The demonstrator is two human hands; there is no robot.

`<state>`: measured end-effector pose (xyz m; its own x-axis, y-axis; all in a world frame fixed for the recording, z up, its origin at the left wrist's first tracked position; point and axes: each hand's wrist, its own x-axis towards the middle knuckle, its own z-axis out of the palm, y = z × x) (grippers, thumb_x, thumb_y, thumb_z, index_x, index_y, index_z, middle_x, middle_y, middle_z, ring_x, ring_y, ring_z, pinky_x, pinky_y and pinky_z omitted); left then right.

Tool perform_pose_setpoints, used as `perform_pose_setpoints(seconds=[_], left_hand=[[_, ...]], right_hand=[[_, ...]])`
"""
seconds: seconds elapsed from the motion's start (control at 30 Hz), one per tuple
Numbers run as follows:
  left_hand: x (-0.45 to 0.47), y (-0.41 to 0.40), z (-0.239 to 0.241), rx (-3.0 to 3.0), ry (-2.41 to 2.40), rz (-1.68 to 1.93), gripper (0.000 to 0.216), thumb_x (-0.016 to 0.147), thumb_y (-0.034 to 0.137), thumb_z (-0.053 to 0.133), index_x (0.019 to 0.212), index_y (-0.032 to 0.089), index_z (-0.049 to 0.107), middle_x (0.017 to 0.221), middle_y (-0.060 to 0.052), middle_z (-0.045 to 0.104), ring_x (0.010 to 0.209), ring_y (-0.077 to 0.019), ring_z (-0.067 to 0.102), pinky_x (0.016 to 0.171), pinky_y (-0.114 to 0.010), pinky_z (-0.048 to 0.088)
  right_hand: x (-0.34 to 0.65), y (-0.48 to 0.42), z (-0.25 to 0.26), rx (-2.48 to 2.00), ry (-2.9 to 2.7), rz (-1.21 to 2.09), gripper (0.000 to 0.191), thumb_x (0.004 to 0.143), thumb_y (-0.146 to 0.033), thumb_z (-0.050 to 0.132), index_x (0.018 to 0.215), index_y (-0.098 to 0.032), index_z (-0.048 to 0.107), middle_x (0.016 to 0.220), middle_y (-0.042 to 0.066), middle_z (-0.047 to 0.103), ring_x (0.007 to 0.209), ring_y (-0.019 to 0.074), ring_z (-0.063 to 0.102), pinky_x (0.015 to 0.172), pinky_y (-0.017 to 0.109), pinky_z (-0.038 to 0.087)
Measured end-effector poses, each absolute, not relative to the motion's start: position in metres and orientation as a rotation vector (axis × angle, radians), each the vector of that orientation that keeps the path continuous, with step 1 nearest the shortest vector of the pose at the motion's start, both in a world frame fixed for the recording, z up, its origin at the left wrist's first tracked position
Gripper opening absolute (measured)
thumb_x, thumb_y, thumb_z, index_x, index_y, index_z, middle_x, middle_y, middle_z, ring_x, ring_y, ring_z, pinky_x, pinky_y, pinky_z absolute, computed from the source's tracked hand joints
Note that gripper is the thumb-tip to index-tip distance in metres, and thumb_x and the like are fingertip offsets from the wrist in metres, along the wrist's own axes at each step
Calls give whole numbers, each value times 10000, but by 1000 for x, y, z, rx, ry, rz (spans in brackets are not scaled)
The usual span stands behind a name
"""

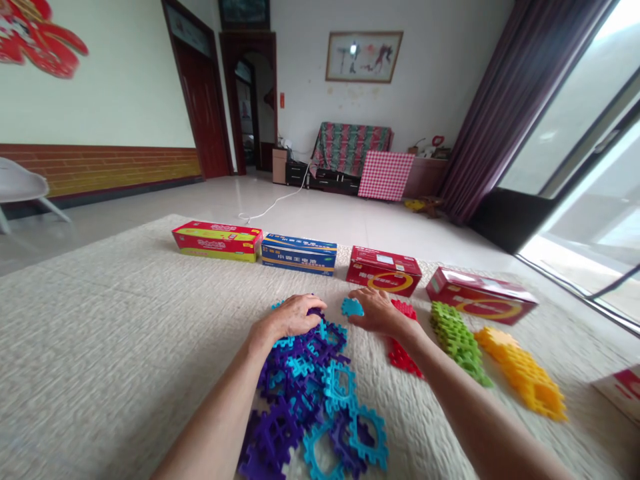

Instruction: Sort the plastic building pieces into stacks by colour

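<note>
A mixed pile of purple (277,427) and light-blue (340,383) plastic interlocking blocks with notched edges lies on the mat in front of me. My left hand (295,317) rests over the far end of this pile, thumb and fingers apart, with purple blocks showing between them. To the right of the pile, my right hand (377,312) pinches a light-blue interlocking block (353,307) between thumb and fingers, just above the mat. Red blocks (404,357) lie partly hidden beneath my right wrist. Farther right are rows of green blocks (460,343) and yellow blocks (525,373).
Across the beige mat (125,333) stand a red-and-yellow box (217,241), a blue box (299,255), a red box (384,270) and another red box (480,293). Another box (623,393) shows at the right edge. A white cable (275,202) crosses the floor beyond.
</note>
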<state>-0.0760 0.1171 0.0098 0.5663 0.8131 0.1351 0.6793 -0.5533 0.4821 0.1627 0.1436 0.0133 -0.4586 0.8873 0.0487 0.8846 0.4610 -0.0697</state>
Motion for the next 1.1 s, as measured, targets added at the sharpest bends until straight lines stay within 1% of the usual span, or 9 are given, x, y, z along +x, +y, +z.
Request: perform_pose_setpoints(seconds=[0.17,0.33,0.43,0.53,0.67,0.73,0.87,1.0,1.1], left_hand=[[-87,117,16,2320,1293,510,447,759,176,528,1190,230,633,1244,-41,645,1138,-191,580,1003,-293,421],[-94,113,22,2198,1343,517,491,734,158,522,1209,193,638,1223,-67,661,1120,-196,606,980,-281,437],[-94,115,20,2178,1342,526,490,730,157,526,1205,196,642,1185,-61,680,1066,-193,629,938,-274,459],[-94,117,15,2194,1349,518,464,737,167,529,1180,215,656,1124,-45,705,1000,-193,645,898,-282,476],[-92,119,13,2273,1328,525,495,719,121,506,1179,229,655,1186,-36,678,1076,-193,610,958,-286,444],[-90,120,12,2327,1279,537,551,688,67,478,1185,235,649,1260,-21,637,1156,-178,564,1013,-269,402],[-84,118,13,2373,1216,466,580,679,33,432,1182,221,650,1252,-26,634,1153,-172,556,1023,-275,404],[-78,116,14,2346,1188,420,523,731,75,433,1184,218,652,1191,-46,655,1087,-177,587,998,-300,435],[-78,117,13,2331,1126,440,505,718,71,428,1129,221,680,1159,-34,671,1076,-166,592,987,-288,442]], right_hand=[[161,146,11,-1599,-2627,13,373,798,-277,596,1162,-197,584,1230,127,606,1188,304,486,998,486,310],[160,143,14,-1646,-2574,-41,345,759,-190,601,1103,-212,622,1222,119,601,1193,323,462,973,516,313],[153,132,19,-1486,-2523,65,319,776,-161,565,1087,-192,627,1182,112,619,1108,265,532,936,429,384],[143,118,22,-1340,-2563,289,281,799,-150,517,1051,-176,638,1015,94,669,907,196,608,817,322,455],[132,103,20,-1395,-2677,283,256,751,-56,463,872,-168,658,876,103,659,845,209,602,761,324,459],[129,99,20,-1412,-2684,301,268,747,-51,456,885,-170,654,888,106,648,870,213,598,773,327,455],[126,97,20,-1446,-2596,501,307,757,-116,508,1026,-173,645,948,93,649,824,180,597,739,295,458],[128,99,21,-1481,-2373,796,314,714,-130,565,1015,-173,643,837,41,653,714,138,582,629,241,452],[130,101,23,-1439,-2183,1087,277,735,-150,547,997,-179,631,814,19,643,658,114,573,564,216,449]])
